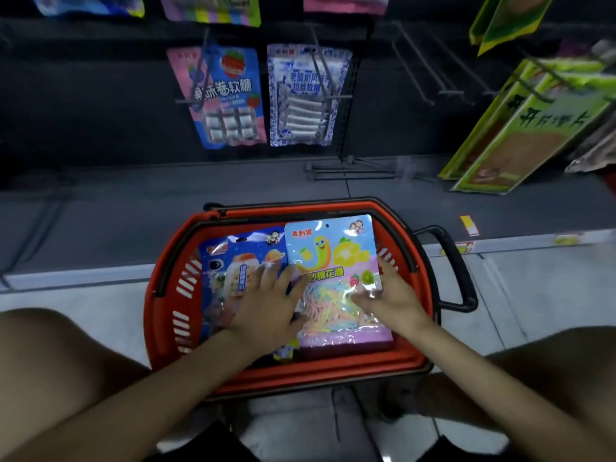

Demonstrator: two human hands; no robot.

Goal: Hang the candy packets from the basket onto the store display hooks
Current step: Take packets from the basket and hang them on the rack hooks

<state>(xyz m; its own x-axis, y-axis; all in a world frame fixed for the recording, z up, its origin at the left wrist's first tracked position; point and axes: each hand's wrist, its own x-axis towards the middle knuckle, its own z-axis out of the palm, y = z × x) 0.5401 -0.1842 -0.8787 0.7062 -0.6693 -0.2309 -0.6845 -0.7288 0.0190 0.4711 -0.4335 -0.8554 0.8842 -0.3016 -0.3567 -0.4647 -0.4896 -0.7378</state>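
Head view, left grip: our left grip point(266, 311) lies fingers spread across the blue packet point(230, 261), its fingertips reaching the left edge of the pastel candy packet point(336, 255); it pinches nothing that we can see.
Head view, right grip: our right grip point(393, 295) rests with fingers flat on that packet's right side; whether a thumb has slipped under the edge we cannot tell.
Where the packet is: on top of the others inside the red basket point(160, 295), which sits on the floor below the display hooks point(416, 71); not yet lifted.
Risk, slip: we judge the glossy film could slide out from under flat fingers; a lift with no edge pinched would drop it back.
Risk, wrong pick: the left fingers straddle two packets; both may come up together.
Risk, hanging: the hang hole point(327, 225) is small; a floppy top could miss the wire tip or tear.
Risk, crowding: the hanging packets point(230, 95) sit close together; a careless reach may knock them.
Materials: packets are thin, shiny, crinkly plastic, flat and rectangular, with clear windows showing soft pastel strands; the basket is rigid slotted plastic with a black handle point(456, 271); the hooks are thin, straight dark wire.
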